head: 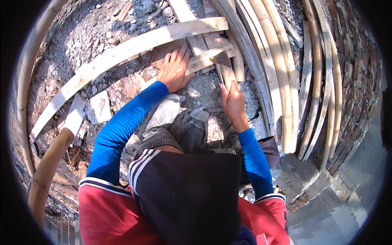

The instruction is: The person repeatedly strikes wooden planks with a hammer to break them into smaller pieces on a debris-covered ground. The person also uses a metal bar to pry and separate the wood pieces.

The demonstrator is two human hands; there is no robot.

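A short, narrow wooden batten (208, 58) lies slantwise before me. My left hand (174, 69) holds it down from above, its fingers on the far side and the thumb on the near side. In my right hand (234, 102) is the wooden handle of a hatchet-like tool (227, 72). Its dark metal head rests on or just over the right end of the batten; contact cannot be made out. Beneath that end lie wooden boards (196, 43). Beyond my left hand, a longer pale plank (122, 44) stretches across the rubble, bent by the lens.
Long bamboo poles (280, 70) and timber lengths (245, 52) lie at the right, beside a brick wall (352, 88). Broken stone rubble (88, 39) covers the ground. Another bamboo pole (46, 174) juts in at lower left. My shoe (191, 137) is close below the hands.
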